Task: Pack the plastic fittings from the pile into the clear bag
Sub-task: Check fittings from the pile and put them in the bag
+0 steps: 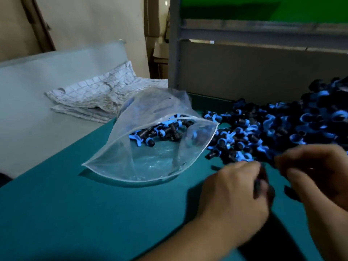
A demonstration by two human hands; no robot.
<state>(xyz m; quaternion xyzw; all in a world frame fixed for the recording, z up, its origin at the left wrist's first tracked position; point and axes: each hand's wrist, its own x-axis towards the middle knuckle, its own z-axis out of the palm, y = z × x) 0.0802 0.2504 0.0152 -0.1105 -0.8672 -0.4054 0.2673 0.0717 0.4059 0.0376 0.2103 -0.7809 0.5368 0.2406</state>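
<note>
Clear zip bag point(150, 146) is lying on the teal table mat point(75, 213), mouth gaping open toward 6 o'clock, zip rim curving from 8 o'clock round to 2 o'clock. A small batch of black-and-blue fittings point(162, 131) is sitting inside it, toward the closed end. Loose pile of fittings point(278, 129) is spreading at 3 o'clock of the bag, its near edge touching the bag's right rim. Mat is lying bare at 6 to 8 o'clock of the bag. Mat's left edge is running diagonally at 9 o'clock; beyond it a folded checked cloth point(98, 97) is resting on a pale surface. Grey upright panel point(254, 72) is closing off the pile at 12 o'clock.

Left hand point(235, 194) is hovering low at 5 o'clock of the bag, knuckles up, fingers curled around dark fittings, blurred. Right hand point(316, 170) is sitting at the pile's 6 o'clock edge, fingers bent inward; whether they are gripping anything, cannot tell. Hands are close together, almost touching.
</note>
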